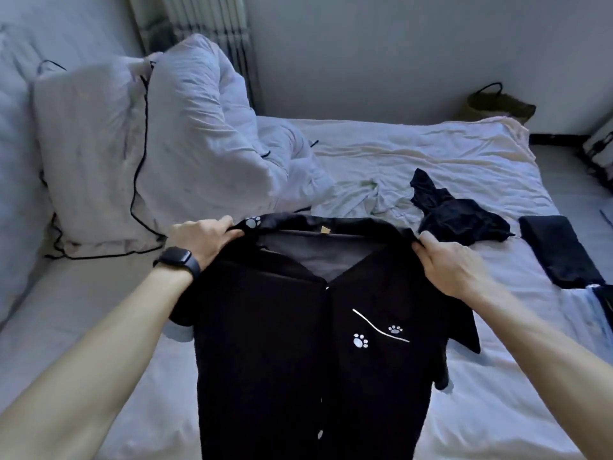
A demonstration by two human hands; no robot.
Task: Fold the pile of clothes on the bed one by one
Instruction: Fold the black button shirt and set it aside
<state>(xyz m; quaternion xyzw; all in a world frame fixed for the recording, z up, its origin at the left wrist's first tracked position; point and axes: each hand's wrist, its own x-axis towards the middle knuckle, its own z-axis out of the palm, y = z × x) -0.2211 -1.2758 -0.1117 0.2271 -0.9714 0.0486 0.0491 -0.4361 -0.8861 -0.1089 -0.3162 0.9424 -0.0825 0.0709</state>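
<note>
Our left hand curls its fingers over the left end of the collar and pinches the cloth tight. Our right hand pinches the right end the same way, thumb and fingers closed on the fabric. A black watch sits on our left wrist.

Between our hands the shirt is spread wide with its front up. It is black and buttoned down the middle, with white paw prints and a white curved line on the chest and one more paw print on the collar by our left hand. The collar points away from us, and the body runs back toward us over the bed and out of the bottom of the view. A short sleeve sticks out under each of our wrists. We cannot tell whether the collar end touches the sheet or is lifted off it.

Just beyond our right hand a crumpled dark garment lies on the rumpled sheet. To its right is a folded dark piece, flat and rectangular. On our left two pale pillows edged in dark piping stand propped up. A radiator is at the wall behind them, and a bag sits past the far side of the bed.
</note>
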